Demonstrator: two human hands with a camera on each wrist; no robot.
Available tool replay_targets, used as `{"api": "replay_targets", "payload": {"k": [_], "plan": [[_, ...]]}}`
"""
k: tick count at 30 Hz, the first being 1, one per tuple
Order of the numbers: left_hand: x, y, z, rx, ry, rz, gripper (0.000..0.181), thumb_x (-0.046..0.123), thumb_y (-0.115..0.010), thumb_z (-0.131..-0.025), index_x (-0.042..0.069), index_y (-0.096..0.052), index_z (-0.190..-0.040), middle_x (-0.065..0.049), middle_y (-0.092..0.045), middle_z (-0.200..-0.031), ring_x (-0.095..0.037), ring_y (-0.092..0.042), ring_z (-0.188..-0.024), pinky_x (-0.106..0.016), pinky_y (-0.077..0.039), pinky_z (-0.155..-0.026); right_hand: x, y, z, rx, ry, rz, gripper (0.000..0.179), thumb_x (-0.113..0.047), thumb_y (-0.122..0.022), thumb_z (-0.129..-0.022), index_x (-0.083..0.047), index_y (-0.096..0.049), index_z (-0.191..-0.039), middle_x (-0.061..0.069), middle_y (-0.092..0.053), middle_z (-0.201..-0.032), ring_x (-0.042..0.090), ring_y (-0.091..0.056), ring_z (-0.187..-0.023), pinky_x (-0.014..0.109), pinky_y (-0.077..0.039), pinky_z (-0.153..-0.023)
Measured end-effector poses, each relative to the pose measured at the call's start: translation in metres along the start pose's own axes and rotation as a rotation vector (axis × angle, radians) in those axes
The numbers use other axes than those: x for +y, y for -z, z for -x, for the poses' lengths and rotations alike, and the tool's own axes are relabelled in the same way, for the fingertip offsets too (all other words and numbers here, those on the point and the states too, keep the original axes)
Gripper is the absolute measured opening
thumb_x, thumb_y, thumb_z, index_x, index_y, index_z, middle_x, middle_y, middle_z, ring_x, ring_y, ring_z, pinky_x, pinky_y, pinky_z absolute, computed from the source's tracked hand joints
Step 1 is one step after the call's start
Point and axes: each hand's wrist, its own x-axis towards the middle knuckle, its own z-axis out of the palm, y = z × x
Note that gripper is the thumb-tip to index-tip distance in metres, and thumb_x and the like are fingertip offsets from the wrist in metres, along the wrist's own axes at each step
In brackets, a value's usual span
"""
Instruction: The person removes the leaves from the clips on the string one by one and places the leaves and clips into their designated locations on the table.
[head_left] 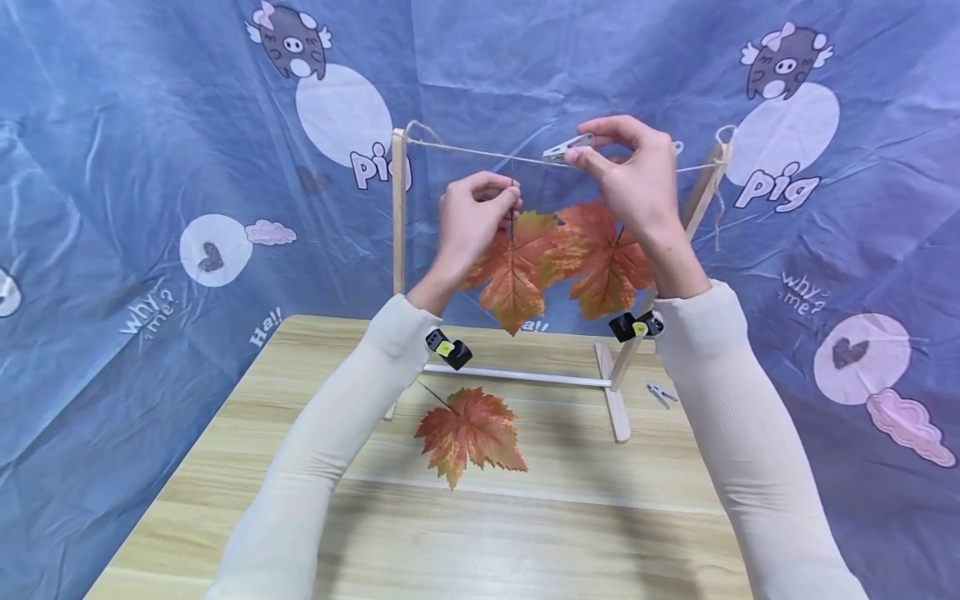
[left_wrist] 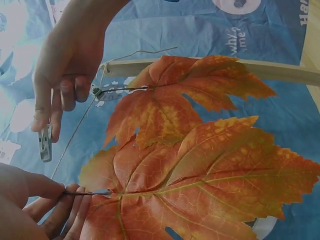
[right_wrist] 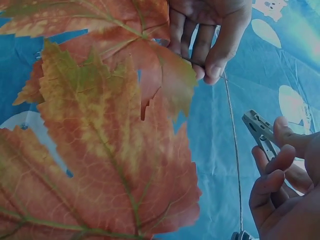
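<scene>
Head view: below beige twine [head_left: 472,150], the left hand [head_left: 476,212] pinches an orange-red, lobed leaf [head_left: 513,279] by its dark stem [left_wrist: 82,193]; the right hand [head_left: 639,177] grips a silvery metal clip [head_left: 566,148]. The leaf looks light, easily creased, best held there.

Crinkled blue fabric [head_left: 480,100] runs behind the table and down both sides, loads of creases. I can see winged cartoon pigs [head_left: 288,42] with pink bows, pale circles [head_left: 343,117], pink clouds [head_left: 272,233] and "why me?" lettering [head_left: 147,312]. The table [head_left: 202,500] is light wood grain, with soft glare [head_left: 480,542] and fuzzy shadows [head_left: 600,475] on top.
</scene>
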Motion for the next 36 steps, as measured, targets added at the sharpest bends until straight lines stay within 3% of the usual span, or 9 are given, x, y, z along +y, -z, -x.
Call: {"api": "replay_targets", "payload": {"k": [7,14,20,31,36], "plan": [[-0.003,0.005,0.003,-0.011,-0.002,0.014,0.012,0.011,-0.073,-0.101,0.002,-0.080,-0.106,-0.014,-0.081,-0.094,-0.018,-0.076,-0.077,-0.030,-0.067,-0.070,0.008,0.008,0.009,-0.001,-0.021,-0.049,0.034,-0.030,-0.085,-0.093,-0.020,-0.078,-0.124,-0.012,-0.070,-0.106,0.006,-0.063,-0.054,0.019,-0.050,-0.052],[-0.005,0.014,0.006,-0.017,-0.007,0.045,0.012,0.009,-0.074,-0.101,0.001,-0.080,-0.106,-0.017,-0.080,-0.094,-0.017,-0.075,-0.074,-0.029,-0.067,-0.069,0.013,0.010,0.013,0.044,0.024,-0.099,0.031,-0.026,-0.086,-0.092,-0.018,-0.079,-0.120,-0.012,-0.071,-0.102,0.009,-0.056,-0.047,0.019,-0.048,-0.050],[-0.007,0.023,0.009,-0.014,-0.003,0.052,0.013,0.009,-0.073,-0.101,0.000,-0.079,-0.108,-0.015,-0.079,-0.092,-0.016,-0.074,-0.074,-0.028,-0.066,-0.069,0.014,0.010,0.016,0.056,0.046,-0.114,0.031,-0.025,-0.087,-0.091,-0.015,-0.079,-0.119,-0.011,-0.072,-0.099,0.008,-0.059,-0.049,0.018,-0.049,-0.051],[-0.014,0.032,0.017,-0.013,0.021,0.080,0.012,0.007,-0.072,-0.101,-0.002,-0.079,-0.106,-0.016,-0.079,-0.091,-0.014,-0.073,-0.072,-0.025,-0.065,-0.067,0.025,0.016,0.027,0.037,0.067,-0.202,0.030,-0.017,-0.085,-0.092,-0.010,-0.077,-0.120,-0.006,-0.071,-0.099,0.007,-0.052,-0.042,0.021,-0.046,-0.044],[-0.019,0.036,0.023,-0.017,0.016,0.088,0.013,0.004,-0.071,-0.101,-0.006,-0.078,-0.106,-0.018,-0.078,-0.090,-0.013,-0.073,-0.070,-0.024,-0.065,-0.066,0.030,0.020,0.034,0.021,0.075,-0.206,0.029,-0.016,-0.084,-0.093,-0.010,-0.077,-0.120,-0.006,-0.070,-0.100,0.009,-0.053,-0.043,0.021,-0.049,-0.047]]}}
